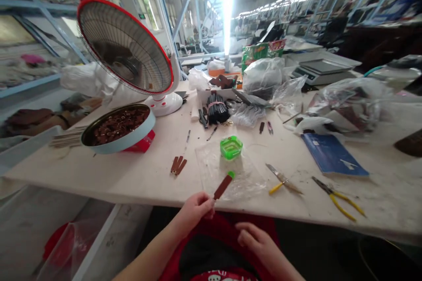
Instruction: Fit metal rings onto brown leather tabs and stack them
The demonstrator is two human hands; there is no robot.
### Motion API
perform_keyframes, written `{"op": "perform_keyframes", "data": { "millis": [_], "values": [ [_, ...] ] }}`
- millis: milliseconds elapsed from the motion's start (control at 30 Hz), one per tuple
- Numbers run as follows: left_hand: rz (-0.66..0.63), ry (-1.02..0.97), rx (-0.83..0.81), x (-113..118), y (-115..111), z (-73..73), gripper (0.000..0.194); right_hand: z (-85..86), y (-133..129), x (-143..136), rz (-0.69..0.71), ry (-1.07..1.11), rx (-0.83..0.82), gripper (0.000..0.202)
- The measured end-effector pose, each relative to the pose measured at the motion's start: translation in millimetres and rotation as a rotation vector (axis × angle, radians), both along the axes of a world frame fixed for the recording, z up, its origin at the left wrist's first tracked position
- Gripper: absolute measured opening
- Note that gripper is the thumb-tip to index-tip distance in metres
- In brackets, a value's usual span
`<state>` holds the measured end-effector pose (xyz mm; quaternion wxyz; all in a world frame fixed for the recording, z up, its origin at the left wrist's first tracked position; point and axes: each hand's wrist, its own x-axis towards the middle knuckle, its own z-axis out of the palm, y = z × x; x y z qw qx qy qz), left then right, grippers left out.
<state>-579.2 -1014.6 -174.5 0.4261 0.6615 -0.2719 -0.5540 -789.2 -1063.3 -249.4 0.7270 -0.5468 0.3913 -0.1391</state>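
My left hand (201, 205) is closed on the end of a flat brown leather tag (223, 187), held at the table's front edge. The tag's far end points away from me, over a clear plastic sheet (206, 169). Right by that end is a small bright green piece (231, 174); whether the two touch I cannot tell. Beyond it, a green translucent dish (231, 148) sits on the sheet. My right hand (253, 237) hovers over my lap, fingers loosely bent and apart, with nothing visible in it. Some similar brown tags (178, 165) lie to the left.
Left stands a round tin (121, 142) full of brown pieces, near a red-rimmed fan (125, 48). Pliers (338, 197), a yellow-handled tool (277, 187) and a blue book (334, 154) lie on the right. Behind are bundled black strips (216, 109), plastic bags (263, 77) and a scale (321, 68).
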Motion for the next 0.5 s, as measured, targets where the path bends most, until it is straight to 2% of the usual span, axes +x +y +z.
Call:
{"op": "perform_keyframes", "data": {
  "millis": [100, 200, 367, 433, 500],
  "values": [
    [-0.174, 0.013, -0.088, -44, 19, 18.9, 0.034, 39.4, 6, -6, -0.032, -0.214, -0.071, 0.041],
    [-0.28, -0.079, -0.149, -70, 31, 19.5, 0.026, 60.1, 17, -15, -0.122, -0.312, -0.067, 0.037],
    [-0.311, -0.178, -0.19, -85, 51, 12.1, 0.019, 55.4, 44, -24, -0.213, -0.324, -0.048, 0.033],
    [-0.308, -0.113, -0.227, -87, 61, 14.5, 0.02, 53.7, 50, -24, -0.249, -0.358, -0.021, 0.028],
    [-0.312, -0.019, -0.274, -87, 71, 18.1, 0.022, 54.5, 55, -22, -0.246, -0.417, 0.075, 0.029]
  ]
}}
